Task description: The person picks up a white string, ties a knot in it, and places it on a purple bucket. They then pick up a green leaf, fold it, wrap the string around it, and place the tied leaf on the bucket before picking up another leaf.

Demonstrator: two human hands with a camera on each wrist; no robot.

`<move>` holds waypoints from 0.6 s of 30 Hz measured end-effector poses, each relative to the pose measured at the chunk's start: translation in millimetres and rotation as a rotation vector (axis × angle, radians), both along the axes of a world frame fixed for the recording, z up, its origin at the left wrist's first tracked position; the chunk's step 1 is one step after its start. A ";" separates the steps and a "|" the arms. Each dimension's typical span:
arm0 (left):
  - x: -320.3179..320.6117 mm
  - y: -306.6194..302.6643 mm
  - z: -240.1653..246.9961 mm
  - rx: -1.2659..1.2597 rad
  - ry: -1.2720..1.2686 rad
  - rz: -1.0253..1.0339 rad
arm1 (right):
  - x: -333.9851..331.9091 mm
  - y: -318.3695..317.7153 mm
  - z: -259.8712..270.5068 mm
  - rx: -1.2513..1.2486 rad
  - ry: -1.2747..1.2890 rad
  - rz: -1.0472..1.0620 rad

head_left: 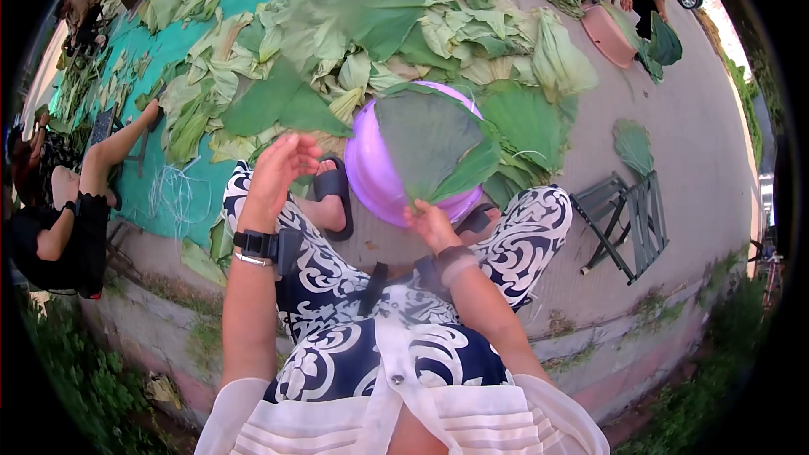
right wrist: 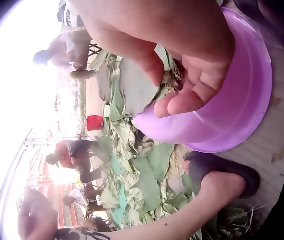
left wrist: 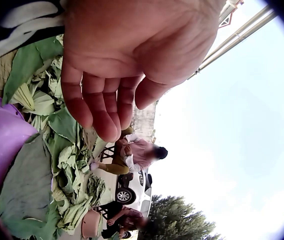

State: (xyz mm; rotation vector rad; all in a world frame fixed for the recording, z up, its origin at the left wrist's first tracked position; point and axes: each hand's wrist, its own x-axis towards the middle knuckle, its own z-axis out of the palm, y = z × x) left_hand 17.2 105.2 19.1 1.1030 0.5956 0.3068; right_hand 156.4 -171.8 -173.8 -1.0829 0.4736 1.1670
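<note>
Nearest, the right hand [head_left: 431,223] is pinching the narrow end of a broad, dull-green leaf [head_left: 434,147] that is lying fanned across the purple basin [head_left: 368,181]. To the left, the left hand [head_left: 282,170] is hovering with relaxed fingers, holding nothing. Farther off, leaf piles [head_left: 337,42] are covering the ground.

Heaped green leaves [head_left: 337,42] cover a teal tarp [head_left: 190,190]; a folded green chair [head_left: 628,219] lies on the pavement; a pink basin [head_left: 608,34] sits farther off.

Purple basin [head_left: 371,181]: one; big leaf [head_left: 430,147] across it: one; pink basin [head_left: 607,34]: one; black sandals [head_left: 334,190]: two; white car [left wrist: 127,187]: one.
</note>
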 end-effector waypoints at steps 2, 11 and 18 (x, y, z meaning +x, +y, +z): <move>1.0 -1.5 0.6 0.001 0.002 0.000 | 2.4 1.5 -2.7 -0.043 -0.003 0.010; 0.6 -1.6 1.3 0.007 0.023 -0.005 | 5.8 0.9 -10.6 -0.076 -0.035 0.080; -1.2 0.6 -7.8 0.003 0.012 0.026 | 4.4 4.9 -30.5 -0.089 -0.002 0.097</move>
